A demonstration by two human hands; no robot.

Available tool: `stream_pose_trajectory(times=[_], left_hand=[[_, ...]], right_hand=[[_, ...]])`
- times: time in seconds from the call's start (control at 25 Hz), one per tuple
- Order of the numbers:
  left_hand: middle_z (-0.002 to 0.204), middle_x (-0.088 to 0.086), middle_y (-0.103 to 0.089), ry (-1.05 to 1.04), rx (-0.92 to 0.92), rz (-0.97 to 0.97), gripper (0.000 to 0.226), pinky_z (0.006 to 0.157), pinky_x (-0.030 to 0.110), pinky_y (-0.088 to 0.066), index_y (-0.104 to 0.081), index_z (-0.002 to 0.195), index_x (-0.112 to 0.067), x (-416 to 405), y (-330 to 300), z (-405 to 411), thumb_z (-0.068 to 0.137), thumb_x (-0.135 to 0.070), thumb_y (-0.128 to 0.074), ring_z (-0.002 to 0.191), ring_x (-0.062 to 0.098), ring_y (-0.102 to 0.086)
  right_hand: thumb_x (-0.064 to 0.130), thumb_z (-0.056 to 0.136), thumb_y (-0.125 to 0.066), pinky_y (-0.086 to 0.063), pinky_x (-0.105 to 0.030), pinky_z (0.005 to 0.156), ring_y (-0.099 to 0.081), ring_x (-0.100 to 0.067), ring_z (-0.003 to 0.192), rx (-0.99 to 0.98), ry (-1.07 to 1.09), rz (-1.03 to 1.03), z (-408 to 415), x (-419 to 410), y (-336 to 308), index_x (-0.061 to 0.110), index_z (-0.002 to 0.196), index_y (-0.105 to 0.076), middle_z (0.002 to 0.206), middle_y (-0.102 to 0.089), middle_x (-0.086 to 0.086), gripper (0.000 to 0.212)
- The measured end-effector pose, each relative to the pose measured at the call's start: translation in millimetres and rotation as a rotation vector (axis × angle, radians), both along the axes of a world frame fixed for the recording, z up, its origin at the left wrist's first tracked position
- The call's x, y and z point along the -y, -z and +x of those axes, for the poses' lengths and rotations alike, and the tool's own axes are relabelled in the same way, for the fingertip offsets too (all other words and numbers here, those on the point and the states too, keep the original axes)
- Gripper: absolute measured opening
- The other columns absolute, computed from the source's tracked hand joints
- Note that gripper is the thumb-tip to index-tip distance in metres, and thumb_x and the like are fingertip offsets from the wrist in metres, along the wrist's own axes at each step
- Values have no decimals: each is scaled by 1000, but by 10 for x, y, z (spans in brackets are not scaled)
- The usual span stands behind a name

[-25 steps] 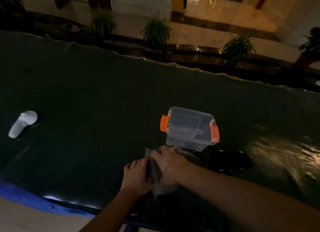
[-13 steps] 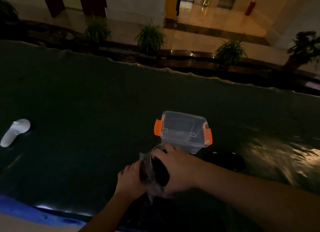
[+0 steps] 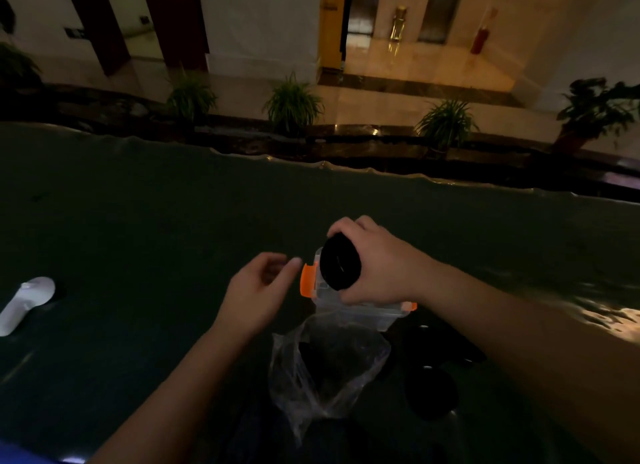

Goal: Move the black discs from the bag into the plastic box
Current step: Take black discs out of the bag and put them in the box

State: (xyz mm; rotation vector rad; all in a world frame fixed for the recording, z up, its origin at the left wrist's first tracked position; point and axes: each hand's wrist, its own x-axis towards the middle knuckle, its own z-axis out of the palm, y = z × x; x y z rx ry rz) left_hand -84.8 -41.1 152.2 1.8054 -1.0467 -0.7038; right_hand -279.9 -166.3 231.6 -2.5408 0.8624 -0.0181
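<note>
My right hand (image 3: 377,261) grips a black disc (image 3: 340,263) on edge, held just above the clear plastic box (image 3: 360,311) with orange latches. My left hand (image 3: 258,292) hovers left of the box, fingers loosely curled and apart, holding nothing. The crumpled clear bag (image 3: 325,366) lies on the dark table in front of the box, with dark shapes inside it. More black discs (image 3: 431,392) lie on the table right of the bag, partly under my right forearm.
A white handheld device (image 3: 26,302) lies at the left of the dark green table (image 3: 138,221). The table's far edge runs across the middle of the view, with potted plants (image 3: 294,105) and a lit hall floor beyond. A blue strip shows at the near left corner.
My right hand has pulled a black disc out of the bag and raised it over the box. My left hand let go of the bag, which now lies slumped on the table.
</note>
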Motion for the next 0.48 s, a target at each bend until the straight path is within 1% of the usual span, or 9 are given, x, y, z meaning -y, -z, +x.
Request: stream_pose_trajectory(times=[0.04,0.08,0.12,0.16,0.24,0.28,0.36,0.4,0.48], left_hand=[[102,-13,-70,66,-60,0,42,69,8,-48,-65,116,-28,141,-140,-75,86,-58,-66,89,-8,-64],[107,-12,-69,134,-112,23,47,75,14,-50,-63,120,-27,274,-241,-148,85,-59,-68,94,-4,-65],[112,-8,-68,189,-162,58,50,81,22,-53,-61,124,-25,394,-302,-210,85,-54,-71,100,2,-65],[115,-4,-67,226,-225,92,49,84,29,-55,-59,126,-22,506,-321,-253,86,-46,-74,103,9,-66],[120,2,-64,237,-371,138,47,82,34,-58,-56,127,-21,685,-288,-289,86,-30,-76,107,17,-65],[120,3,-63,230,-402,151,47,80,34,-60,-56,126,-21,760,-237,-287,85,-24,-77,107,19,-65],[119,4,-63,201,-395,178,45,77,35,-61,-57,122,-23,898,-97,-282,82,-19,-78,106,21,-66],[118,4,-64,166,-383,191,43,78,37,-62,-58,119,-23,970,-19,-289,82,-20,-78,104,22,-67],[112,3,-66,65,-309,204,40,82,40,-62,-59,116,-21,1093,123,-309,80,-23,-78,98,19,-68]], right_hand=[[45,64,-91,-54,-41,93,-46,-20,118,4,-4,-13,31,49,47,45,132,-34,127,-39,5,88],[44,64,-90,-53,-41,93,-46,-20,117,9,-9,-21,63,95,101,44,133,-35,128,-39,4,88],[44,64,-90,-53,-41,94,-46,-20,117,15,-14,-20,92,138,158,43,134,-35,129,-40,4,89],[44,64,-90,-52,-40,94,-47,-20,118,21,-16,-13,113,183,214,43,134,-35,130,-40,4,90],[48,64,-90,-51,-39,94,-47,-19,119,25,-11,-4,130,279,319,41,137,-33,131,-41,4,93],[49,64,-90,-51,-40,96,-47,-20,120,21,-6,-2,129,332,368,40,139,-32,134,-41,4,96],[52,65,-89,-50,-46,102,-45,-23,128,7,10,16,110,422,470,38,146,-27,143,-40,0,104],[53,65,-89,-47,-51,107,-41,-27,136,-4,32,26,95,463,526,37,151,-23,151,-36,-3,110],[56,67,-88,-34,-59,117,-22,-32,151,-3,117,-13,62,478,663,30,158,-18,163,-22,-9,118]])
